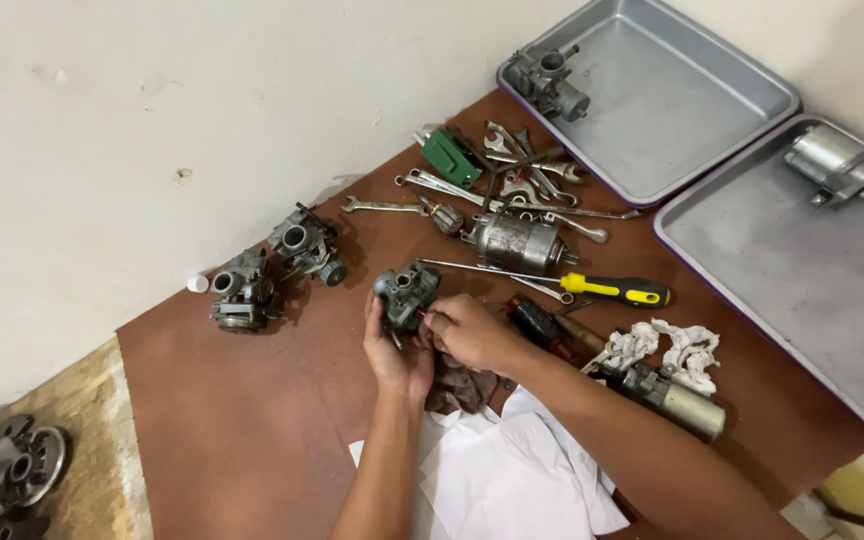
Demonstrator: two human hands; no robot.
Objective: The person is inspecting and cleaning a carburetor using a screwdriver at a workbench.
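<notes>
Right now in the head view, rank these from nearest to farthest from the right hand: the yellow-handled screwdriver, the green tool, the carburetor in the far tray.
From the right hand:
1. Yellow-handled screwdriver, just to its right on the brown mat.
2. Green tool, farther up among the wrenches.
3. Carburetor, in the far tray's left corner.

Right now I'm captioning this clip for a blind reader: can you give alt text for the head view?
Two bare hands work on a small grey carburetor over a brown mat: the left hand cradles it, the right hand pinches at its side. Around lie two more carburetors, wrenches, a yellow-handled screwdriver and two metal trays.
</notes>
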